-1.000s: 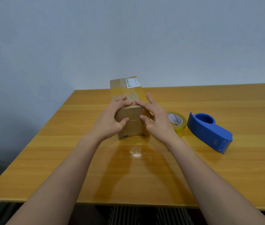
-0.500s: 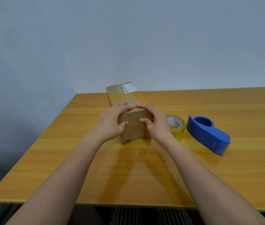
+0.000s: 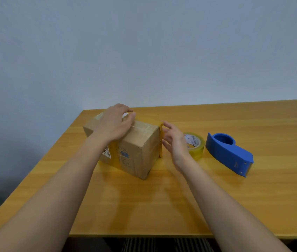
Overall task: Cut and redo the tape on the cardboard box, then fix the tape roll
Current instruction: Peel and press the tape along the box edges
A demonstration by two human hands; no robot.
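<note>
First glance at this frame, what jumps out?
The cardboard box at centre, turned corner-on, with the left hand pressed flat on top and the right hand open beside a loose yellowish tape strip on its right edge. To the right lie the yellow tape roll and the bright blue dispenser.

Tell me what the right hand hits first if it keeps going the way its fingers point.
Probably the box: the right hand points up-left at its taped right edge, fingertips just short of it.

The table (image 3: pixel 216 197) is glossy varnished wood. The box (image 3: pixel 136 151) is matt brown cardboard, creased, with shiny yellowish tape strips. The tape roll (image 3: pixel 195 145) looks glossy plastic; the dispenser (image 3: pixel 229 153) is smooth blue plastic.
</note>
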